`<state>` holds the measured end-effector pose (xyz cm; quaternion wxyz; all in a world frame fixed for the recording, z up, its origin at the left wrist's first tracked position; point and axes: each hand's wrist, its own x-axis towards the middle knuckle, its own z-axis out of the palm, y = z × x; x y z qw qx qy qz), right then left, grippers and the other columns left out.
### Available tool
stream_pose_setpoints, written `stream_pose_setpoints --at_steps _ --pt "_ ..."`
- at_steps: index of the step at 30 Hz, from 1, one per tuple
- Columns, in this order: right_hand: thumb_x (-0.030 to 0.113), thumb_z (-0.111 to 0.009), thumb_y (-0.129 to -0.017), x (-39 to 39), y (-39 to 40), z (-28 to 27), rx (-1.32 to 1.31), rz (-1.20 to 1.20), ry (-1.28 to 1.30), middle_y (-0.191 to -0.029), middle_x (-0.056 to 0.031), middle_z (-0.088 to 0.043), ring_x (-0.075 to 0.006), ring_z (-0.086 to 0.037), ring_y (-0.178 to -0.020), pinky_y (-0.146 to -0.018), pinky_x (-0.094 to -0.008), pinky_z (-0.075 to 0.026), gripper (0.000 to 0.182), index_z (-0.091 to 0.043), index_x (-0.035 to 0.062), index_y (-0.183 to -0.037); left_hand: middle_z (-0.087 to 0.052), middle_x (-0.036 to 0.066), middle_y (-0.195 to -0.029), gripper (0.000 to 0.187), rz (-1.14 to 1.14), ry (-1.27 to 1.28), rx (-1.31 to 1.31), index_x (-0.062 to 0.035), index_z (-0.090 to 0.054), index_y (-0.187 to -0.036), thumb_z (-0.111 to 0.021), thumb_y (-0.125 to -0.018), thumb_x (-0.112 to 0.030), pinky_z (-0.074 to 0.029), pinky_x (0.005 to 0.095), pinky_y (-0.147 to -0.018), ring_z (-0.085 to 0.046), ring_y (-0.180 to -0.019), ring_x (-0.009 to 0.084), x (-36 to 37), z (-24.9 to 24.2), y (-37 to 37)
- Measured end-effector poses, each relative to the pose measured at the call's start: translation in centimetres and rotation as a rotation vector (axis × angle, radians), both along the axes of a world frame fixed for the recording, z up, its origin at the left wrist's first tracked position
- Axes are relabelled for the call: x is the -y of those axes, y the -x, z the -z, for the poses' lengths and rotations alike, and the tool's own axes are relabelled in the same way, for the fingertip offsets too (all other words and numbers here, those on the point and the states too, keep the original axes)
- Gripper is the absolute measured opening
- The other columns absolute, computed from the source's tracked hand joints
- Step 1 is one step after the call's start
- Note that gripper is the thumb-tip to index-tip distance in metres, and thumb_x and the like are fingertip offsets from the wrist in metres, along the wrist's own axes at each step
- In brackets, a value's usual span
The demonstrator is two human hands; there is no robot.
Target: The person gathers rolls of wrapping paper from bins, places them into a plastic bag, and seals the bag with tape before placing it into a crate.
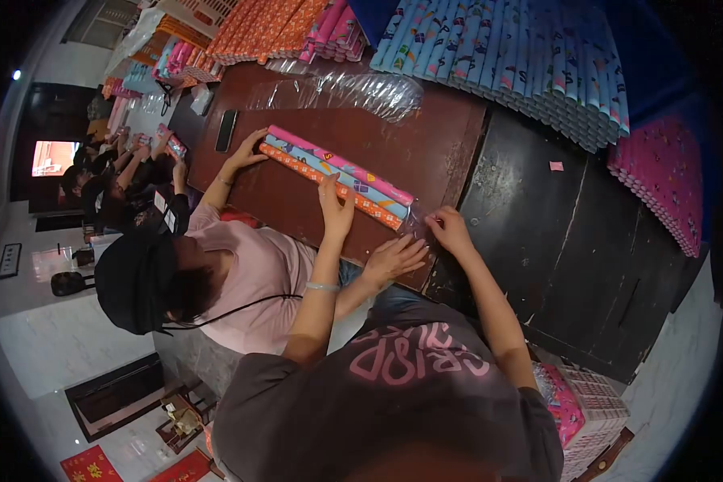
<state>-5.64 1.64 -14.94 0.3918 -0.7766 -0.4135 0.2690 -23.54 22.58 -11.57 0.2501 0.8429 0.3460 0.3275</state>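
Three wrapped rolls lie side by side on the brown table: a pink roll (341,165), a light-blue roll (361,189) and an orange roll (301,170). My left hand (337,205) rests its fingertips on the rolls, fingers apart. At the rolls' near right end, my right hand (450,230) pinches the edge of a clear plastic film (414,219). A co-worker in a pink top has one hand (251,149) at the far left end of the rolls. The co-worker's other hand (395,261) lies flat between my hands, near the film.
Clear plastic sleeves (377,95) and a phone (226,131) lie on the brown table (313,120). Stacks of blue rolls (514,60), orange rolls (265,30) and pink rolls (663,173) stand behind. A small pink piece (556,166) is on the black table (530,233). More people sit at left.
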Motion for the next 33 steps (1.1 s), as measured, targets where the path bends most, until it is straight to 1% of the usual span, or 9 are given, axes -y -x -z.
stream_pose_setpoints --at_steps 4,6,12,15,18,24,27,30,33 --pt "0.019 -0.057 -0.088 2.8 -0.8 -1.1 -0.406 0.035 -0.058 -0.094 -0.0105 -0.063 -0.0178 -0.061 -0.086 -0.071 -0.031 -0.049 0.019 -0.061 0.0005 -0.091 -0.036 0.019 -0.137 0.047 0.207 -0.124 -0.317 -0.003 -0.041 -0.131 -0.051 -0.087 -0.018 -0.024 0.0448 -0.106 -0.032 -0.129 0.0343 2.8 -1.9 -1.4" --pt "0.018 -0.05 -0.093 5.7 -1.1 -2.2 -0.951 0.041 -0.215 -0.103 -0.0094 -0.061 -0.0161 -0.059 -0.092 -0.076 -0.0299 -0.05 0.019 -0.057 0.0001 -0.092 -0.032 0.015 -0.142 0.047 0.232 -0.14 -0.435 -0.0052 -0.039 -0.134 -0.044 -0.091 -0.024 -0.019 0.0463 -0.107 -0.028 -0.132 0.0325 5.0 -2.6 -3.1" --pt "0.017 -0.047 -0.095 23.0 -4.5 -6.4 -1.167 0.027 -0.182 -0.113 -0.0131 -0.058 -0.0175 -0.058 -0.099 -0.082 -0.0316 -0.05 0.018 -0.051 0.0008 -0.091 -0.037 0.012 -0.14 0.044 0.497 -0.251 -0.527 -0.0061 -0.041 -0.132 -0.042 -0.092 -0.024 -0.019 0.0463 -0.108 -0.03 -0.131 0.029 13.8 -2.2 -9.0" --pt "0.017 -0.048 -0.094 34.0 -5.1 -4.2 -1.147 0.161 -0.174 -0.113 -0.0132 -0.058 -0.0177 -0.059 -0.098 -0.08 -0.0307 -0.051 0.017 -0.052 0.0001 -0.095 -0.043 0.012 -0.134 0.043 0.662 -0.267 -0.548 -0.0057 -0.045 -0.129 -0.045 -0.09 -0.025 -0.021 0.0458 -0.107 -0.036 -0.126 0.029 19.7 -0.2 -11.2" --pt "0.021 -0.049 -0.094 44.1 -4.7 -3.3 -1.106 0.616 -0.18 -0.106 -0.0114 -0.062 -0.0182 -0.061 -0.094 -0.075 -0.0289 -0.051 0.019 -0.053 0.0023 -0.098 -0.046 0.012 -0.132 0.045 0.811 -0.279 -0.563 -0.0048 -0.046 -0.128 -0.048 -0.089 -0.026 -0.021 0.0459 -0.107 -0.038 -0.125 0.0287 26.1 0.1 -13.2" --pt "0.019 -0.053 -0.092 55.6 -2.6 -1.2 -0.493 1.431 -0.37 -0.094 -0.006 -0.062 -0.0123 -0.059 -0.079 -0.07 -0.0231 -0.047 0.016 -0.056 0.0053 -0.1 -0.04 0.01 -0.138 0.056 0.856 -0.294 -0.632 -0.0067 -0.042 -0.132 -0.053 -0.085 -0.034 -0.018 0.0482 -0.107 -0.034 -0.129 0.0267 33.5 -0.1 -15.0" --pt "0.016 -0.058 -0.089 56.3 -1.7 0.6 -0.22 1.376 -0.141 -0.09 -0.0018 -0.058 -0.0073 -0.054 -0.08 -0.074 -0.0208 -0.044 0.019 -0.057 0.0034 -0.103 -0.037 0.011 -0.14 0.058 0.848 -0.354 -0.681 -0.0058 -0.04 -0.134 -0.049 -0.086 -0.037 -0.015 0.0495 -0.108 -0.031 -0.132 0.0278 33.6 0.0 -14.7" --pt "0.01 -0.064 -0.084 53.8 -2.0 0.6 -0.212 1.217 -0.104 -0.077 0.0024 -0.056 -0.0042 -0.05 -0.071 -0.065 -0.0179 -0.039 0.01 -0.062 0.0027 -0.091 -0.038 0.011 -0.14 0.06 0.845 -0.389 -0.657 -0.0056 -0.039 -0.134 -0.05 -0.084 -0.036 -0.015 0.0496 -0.108 -0.031 -0.131 0.0279 33.4 0.5 -14.4" --pt "0.007 -0.064 -0.084 54.1 -1.5 -1.9 -0.201 1.428 -0.131 -0.073 0.002 -0.056 -0.0045 -0.049 -0.067 -0.062 -0.0178 -0.037 0.007 -0.063 0.0011 -0.082 -0.037 0.009 -0.14 0.061 0.844 -0.371 -0.671 -0.0073 -0.04 -0.134 -0.052 -0.083 -0.038 -0.015 0.0495 -0.108 -0.031 -0.132 0.0265 33.3 0.4 -14.4"
